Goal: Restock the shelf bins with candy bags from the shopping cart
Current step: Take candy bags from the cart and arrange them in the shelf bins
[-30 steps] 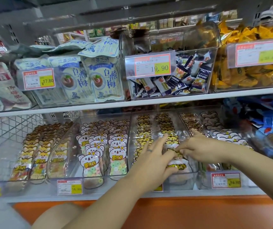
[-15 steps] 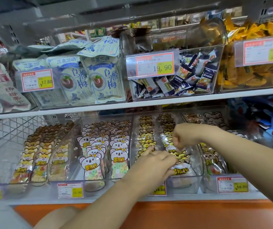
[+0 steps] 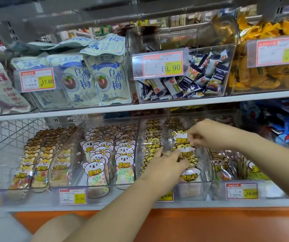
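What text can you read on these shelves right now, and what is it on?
"19.90": upper middle price tag.
"17.80": upper left price tag.
"白酸梅": pale blue bags.
"罗班长": koala candy bags.
"16.80": lower left price tag.
Top-right tag: too blurred to read.

The tiger-face candy bags [image 3: 183, 137] are showing yellow heads with dark stripes, while the koala-face candy bags [image 3: 94, 169] are showing white-and-grey heads over pastel pink and green rings. The plum pouches [image 3: 108, 79] are wearing pale green with blue characters. The price tag [image 3: 163, 66] is carrying a red border and yellow patch. The base panel [image 3: 175, 222] is showing plain orange
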Motion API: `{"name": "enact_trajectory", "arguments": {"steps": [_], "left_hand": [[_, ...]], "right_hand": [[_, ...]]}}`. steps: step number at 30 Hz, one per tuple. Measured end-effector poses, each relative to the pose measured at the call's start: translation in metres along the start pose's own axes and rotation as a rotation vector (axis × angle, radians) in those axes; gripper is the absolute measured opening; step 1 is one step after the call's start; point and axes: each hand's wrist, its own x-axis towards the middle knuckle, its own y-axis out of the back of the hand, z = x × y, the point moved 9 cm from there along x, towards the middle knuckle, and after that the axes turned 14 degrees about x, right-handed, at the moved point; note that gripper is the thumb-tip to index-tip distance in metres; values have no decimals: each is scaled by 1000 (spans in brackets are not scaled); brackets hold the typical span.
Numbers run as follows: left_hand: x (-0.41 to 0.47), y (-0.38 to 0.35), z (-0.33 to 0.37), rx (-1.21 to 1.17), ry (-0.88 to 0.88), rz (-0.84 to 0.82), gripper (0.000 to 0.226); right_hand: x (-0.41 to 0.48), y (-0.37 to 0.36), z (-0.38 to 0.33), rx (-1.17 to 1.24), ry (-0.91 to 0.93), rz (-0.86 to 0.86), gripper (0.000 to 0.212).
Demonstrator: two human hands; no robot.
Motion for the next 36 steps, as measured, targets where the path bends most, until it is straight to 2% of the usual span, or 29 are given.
{"name": "enact_trajectory", "arguments": {"steps": [3, 6, 9, 11, 13, 15, 19, 24, 26, 28, 30, 33, 36], "left_hand": [[5, 2, 6, 46, -7, 23, 38], [1, 6, 3, 16, -17, 116, 43], [-6, 6, -10, -98, 56, 130, 66], [-8, -1, -15, -144, 92, 34, 86], [-7, -4, -17, -138, 107, -19, 91], [-4, -4, -15, -110, 89, -33, 83], [-5, -3, -11, -80, 43, -53, 69], [-10, -4, -9, -58, 35, -44, 67], [-10, -2, -9, -64, 41, -24, 66], [-11, -1, -8, -79, 43, 1, 63], [-11, 1, -8, -88, 47, 30, 60], [-11, 2, -9, -114, 52, 55, 57], [-10, -2, -13, -155, 69, 42, 57]], "right_hand": [[1, -14, 7, -34, -33, -87, 28], [7, -39, 11, -106, -44, -99, 13], [11, -39, 14, -133, -49, -102, 10], [12, -14, 12, -17, -44, 39, 12], [14, 11, 19, -17, -63, 251, 29], [18, 6, 26, -53, -91, 234, 42], [26, -27, 25, 50, -27, 6, 18], [38, -36, 29, -64, -62, -54, 33], [43, -42, 29, -90, -71, -67, 31], [43, -47, 25, -136, -63, -114, 19], [42, -55, 23, -182, -60, -191, 20], [49, -59, 29, -233, -116, -169, 29], [51, -61, 29, -280, -131, -104, 28]]}}
